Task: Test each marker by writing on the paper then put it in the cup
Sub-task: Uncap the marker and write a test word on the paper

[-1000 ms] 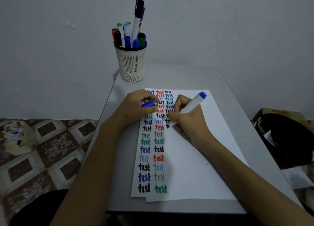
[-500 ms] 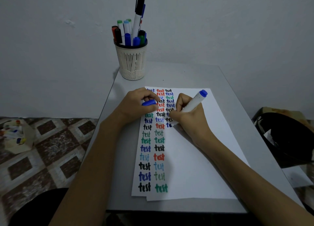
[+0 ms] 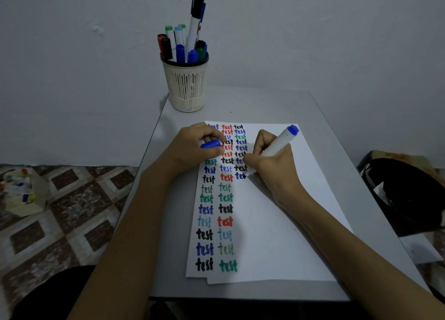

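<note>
Your right hand [image 3: 274,170] grips the blue marker [image 3: 278,142], tip on the paper [image 3: 277,235]; your left hand [image 3: 190,151] pinches its cap [image 3: 210,144]. Finish the word in column 3 with light, even strokes.

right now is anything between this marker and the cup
Nothing visible: only flat paper and bare table lie between the marker in the right hand and the cup. The cup is crowded with markers, and the blue cap is in the left hand.
</note>
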### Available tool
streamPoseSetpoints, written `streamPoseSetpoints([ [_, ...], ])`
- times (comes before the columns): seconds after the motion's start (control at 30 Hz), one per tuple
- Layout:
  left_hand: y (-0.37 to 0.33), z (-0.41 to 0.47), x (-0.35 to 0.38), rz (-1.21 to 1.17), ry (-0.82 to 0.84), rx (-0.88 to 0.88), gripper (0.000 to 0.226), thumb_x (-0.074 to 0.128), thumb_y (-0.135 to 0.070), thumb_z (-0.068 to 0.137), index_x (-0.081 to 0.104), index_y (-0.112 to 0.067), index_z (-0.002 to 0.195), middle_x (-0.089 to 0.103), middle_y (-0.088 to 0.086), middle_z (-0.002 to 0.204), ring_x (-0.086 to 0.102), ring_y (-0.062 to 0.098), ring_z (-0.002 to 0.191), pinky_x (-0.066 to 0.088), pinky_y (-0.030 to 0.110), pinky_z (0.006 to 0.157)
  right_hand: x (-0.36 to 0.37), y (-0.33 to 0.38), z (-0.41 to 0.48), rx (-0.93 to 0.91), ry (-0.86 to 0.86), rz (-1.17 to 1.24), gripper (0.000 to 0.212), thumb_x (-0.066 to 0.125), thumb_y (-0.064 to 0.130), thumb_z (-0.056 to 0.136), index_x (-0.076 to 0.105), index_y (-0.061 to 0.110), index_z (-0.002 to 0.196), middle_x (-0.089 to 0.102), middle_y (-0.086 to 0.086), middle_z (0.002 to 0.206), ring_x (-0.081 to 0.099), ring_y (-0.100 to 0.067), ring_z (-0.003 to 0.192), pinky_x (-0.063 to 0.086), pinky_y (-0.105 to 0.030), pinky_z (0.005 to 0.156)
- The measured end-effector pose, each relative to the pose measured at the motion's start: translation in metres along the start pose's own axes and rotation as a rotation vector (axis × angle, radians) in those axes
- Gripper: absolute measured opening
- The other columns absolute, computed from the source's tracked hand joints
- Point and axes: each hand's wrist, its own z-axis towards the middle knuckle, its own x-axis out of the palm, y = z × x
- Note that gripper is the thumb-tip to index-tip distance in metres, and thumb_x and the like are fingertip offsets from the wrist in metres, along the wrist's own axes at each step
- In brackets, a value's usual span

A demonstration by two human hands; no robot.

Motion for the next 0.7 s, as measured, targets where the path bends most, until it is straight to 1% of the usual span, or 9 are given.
streamPoseSetpoints([
  [0.07,0.0002,0.0,-0.0001,0.002,0.003,0.002,0.022,0.071,-0.016,0.078,0.066,-0.018,0.099,0.06,0.0,0.099,0.058,0.015,0.088,0.045,0.009,0.069,-0.0006,0.0014,-0.0008,-0.011,-0.023,0.015,0.03,0.064,-0.002,0.062,0.037,0.011,0.059,0.04,-0.009,0.053,0.041,-0.02,0.048,0.037,-0.025,0.047],
  [0.2,0.0002,-0.0004,-0.0002,-0.007,0.002,0.0,0.021,0.071,-0.016,0.078,0.066,-0.017,0.099,0.061,0.001,0.099,0.059,0.015,0.087,0.046,0.011,0.069,0.0009,0.0019,-0.0011,-0.034,-0.025,-0.049,0.038,0.061,-0.015,0.071,0.036,0.011,0.06,0.042,0.005,0.05,0.044,-0.011,0.05,0.038,-0.023,0.048],
  [0.3,0.0013,-0.0003,0.0,-0.008,0.003,-0.002,0.022,0.072,-0.016,0.078,0.066,-0.018,0.098,0.061,0.0,0.099,0.058,0.015,0.086,0.044,0.008,0.068,-0.0002,0.0013,0.0004,-0.039,-0.049,-0.033,0.034,0.06,-0.013,0.071,0.037,0.01,0.062,0.04,0.007,0.049,0.04,-0.006,0.048,0.036,-0.018,0.046],
  [0.33,0.0015,-0.0003,0.0003,-0.011,0.003,-0.003,0.021,0.072,-0.016,0.078,0.067,-0.018,0.098,0.061,0.0,0.098,0.058,0.015,0.086,0.044,0.008,0.068,-0.0004,0.0017,0.0004,-0.042,-0.056,-0.038,0.033,0.06,-0.012,0.071,0.037,0.01,0.062,0.04,0.004,0.05,0.041,-0.008,0.049,0.037,-0.02,0.047],
  [0.47,0.0,-0.001,0.0001,-0.029,-0.006,-0.006,0.02,0.072,-0.015,0.078,0.067,-0.018,0.097,0.061,0.001,0.097,0.059,0.015,0.084,0.049,0.017,0.07,0.0018,0.001,-0.0024,-0.047,-0.015,-0.075,0.026,0.061,-0.008,0.071,0.037,0.003,0.066,0.044,-0.023,0.063,0.049,-0.029,0.064,0.04,-0.035,0.056],
  [0.53,-0.0011,-0.0009,-0.0008,-0.029,-0.005,-0.004,0.021,0.071,-0.015,0.078,0.067,-0.017,0.098,0.061,0.0,0.098,0.059,0.015,0.085,0.049,0.017,0.071,0.0014,0.0023,-0.0019,-0.038,-0.008,-0.071,0.028,0.061,-0.012,0.072,0.038,0.003,0.066,0.043,-0.021,0.063,0.048,-0.033,0.062,0.041,-0.036,0.056],
  [0.63,-0.0013,-0.0008,-0.0012,-0.024,0.001,0.002,0.021,0.072,-0.015,0.078,0.067,-0.017,0.098,0.061,0.0,0.098,0.059,0.014,0.085,0.048,0.016,0.071,-0.0009,0.0023,0.0013,0.001,0.043,-0.036,0.031,0.061,-0.014,0.072,0.038,0.006,0.064,0.045,-0.024,0.065,0.052,-0.052,0.07,0.049,-0.048,0.059],
  [0.67,-0.0009,-0.0009,-0.001,-0.024,0.001,0.005,0.021,0.072,-0.015,0.078,0.066,-0.017,0.098,0.061,0.001,0.098,0.059,0.014,0.085,0.048,0.015,0.071,-0.0009,0.0028,0.0012,0.007,0.053,-0.037,0.033,0.061,-0.014,0.072,0.037,0.007,0.064,0.044,-0.023,0.065,0.053,-0.05,0.069,0.05,-0.048,0.059],
  [0.7,-0.0004,-0.001,-0.0009,-0.029,0.001,0.006,0.021,0.072,-0.015,0.078,0.066,-0.017,0.098,0.062,0.001,0.099,0.059,0.014,0.086,0.048,0.015,0.071,-0.0008,0.0035,0.0004,0.009,0.051,-0.037,0.034,0.06,-0.015,0.072,0.037,0.007,0.063,0.044,-0.02,0.063,0.052,-0.043,0.066,0.049,-0.042,0.057],
])
